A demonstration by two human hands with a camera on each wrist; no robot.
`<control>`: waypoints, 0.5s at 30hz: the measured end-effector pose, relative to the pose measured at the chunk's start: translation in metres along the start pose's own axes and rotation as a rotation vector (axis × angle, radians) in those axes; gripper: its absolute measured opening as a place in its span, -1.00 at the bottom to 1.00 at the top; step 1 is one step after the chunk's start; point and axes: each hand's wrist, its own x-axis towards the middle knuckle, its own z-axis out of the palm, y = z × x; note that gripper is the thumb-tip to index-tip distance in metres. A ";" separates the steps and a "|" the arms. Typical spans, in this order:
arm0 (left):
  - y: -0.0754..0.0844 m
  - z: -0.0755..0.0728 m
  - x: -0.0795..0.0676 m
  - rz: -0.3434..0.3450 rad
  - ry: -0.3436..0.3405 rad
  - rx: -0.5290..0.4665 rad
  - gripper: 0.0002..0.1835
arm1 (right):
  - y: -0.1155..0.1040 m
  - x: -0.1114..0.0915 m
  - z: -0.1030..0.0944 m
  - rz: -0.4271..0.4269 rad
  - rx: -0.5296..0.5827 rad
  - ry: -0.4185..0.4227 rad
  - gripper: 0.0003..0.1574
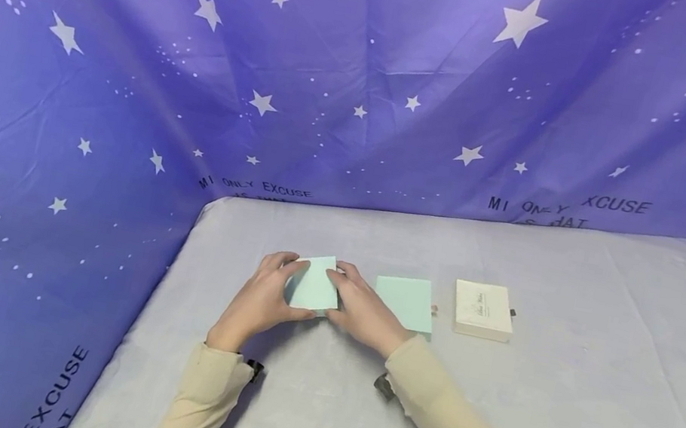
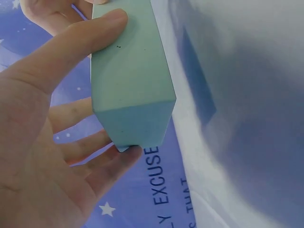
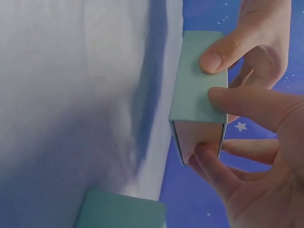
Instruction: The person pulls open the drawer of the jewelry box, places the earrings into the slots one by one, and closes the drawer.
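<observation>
A mint-green drawer-style box [image 1: 318, 288] is held between both hands over the left part of the pale cloth. My left hand [image 1: 262, 298] grips its left side, thumb along the near face and other fingers round the far edge. From the other side my right hand [image 1: 365, 314] grips it. In the right wrist view both thumbs lie on the mint sleeve, and fingertips of my right hand touch the pale end panel [image 3: 186, 135] set inside the sleeve. The left wrist view shows the box's opposite, plain end [image 2: 135, 124] with left fingers beneath it.
A second mint-green box [image 1: 405, 300] with a small pink tab lies just right of my hands. Further right is a white box [image 1: 483, 311] with dark lettering and a black tab. A purple star-printed curtain [image 1: 366, 80] hangs behind the cloth-covered surface [image 1: 596, 381].
</observation>
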 end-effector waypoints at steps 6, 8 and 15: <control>0.009 -0.003 -0.002 0.056 0.050 0.007 -0.09 | -0.005 -0.010 -0.010 -0.008 -0.011 0.029 -0.14; 0.012 -0.003 -0.002 0.077 0.070 0.006 -0.10 | -0.005 -0.013 -0.013 -0.008 -0.010 0.037 -0.15; 0.021 -0.001 -0.001 0.131 0.119 0.000 -0.10 | -0.006 -0.026 -0.022 -0.035 -0.025 0.084 -0.18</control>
